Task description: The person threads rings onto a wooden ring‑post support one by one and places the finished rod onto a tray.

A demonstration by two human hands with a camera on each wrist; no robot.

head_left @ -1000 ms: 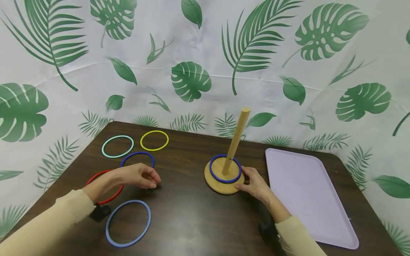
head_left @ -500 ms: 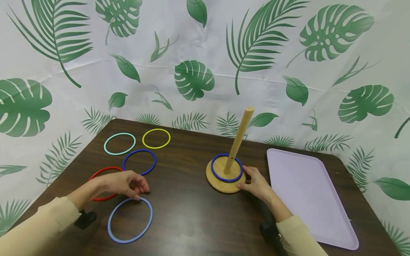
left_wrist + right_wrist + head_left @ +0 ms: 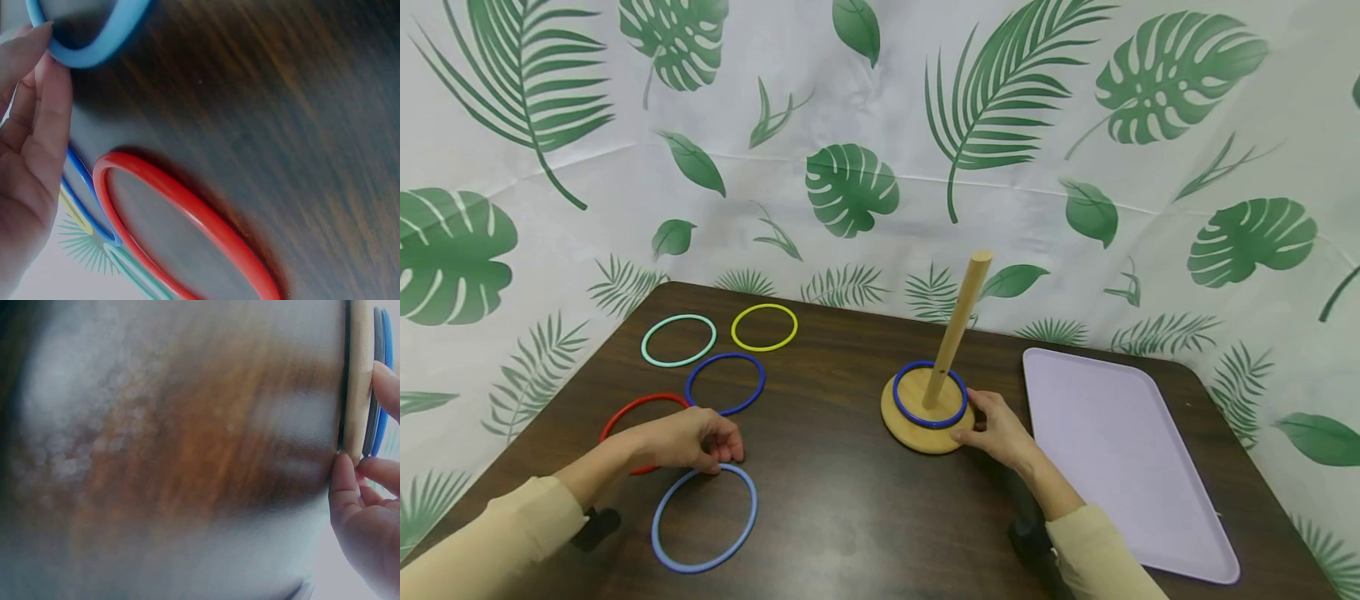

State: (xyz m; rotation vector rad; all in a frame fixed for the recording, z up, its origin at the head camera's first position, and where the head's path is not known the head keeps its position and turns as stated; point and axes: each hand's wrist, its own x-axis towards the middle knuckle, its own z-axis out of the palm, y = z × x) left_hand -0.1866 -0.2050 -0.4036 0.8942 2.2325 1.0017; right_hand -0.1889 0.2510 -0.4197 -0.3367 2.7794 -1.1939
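Note:
In the head view, my left hand (image 3: 691,437) is at the far rim of a light blue ring (image 3: 694,569), which lies on the table. The left wrist view has its thumb and fingers pinching that ring (image 3: 87,57). My right hand (image 3: 1002,432) grips the edge of the round base (image 3: 913,437) of a wooden peg stand, thumb on top and fingers at the side. A dark blue ring (image 3: 932,424) lies on the base around the upright peg (image 3: 957,329). The right wrist view shows the base (image 3: 359,381) edge-on between thumb and fingers.
A red ring (image 3: 655,397) lies partly behind the left forearm. Beyond are another dark blue ring (image 3: 727,356), a mint ring (image 3: 673,365) and a yellow ring (image 3: 765,349). A lilac tray (image 3: 1127,467) lies right of the stand. A leaf-patterned cloth (image 3: 737,208) hangs behind the table.
My left hand has moved nearer and left from open table beside the rings to the light blue ring and now pinches its rim. The right hand keeps holding the stand's base.

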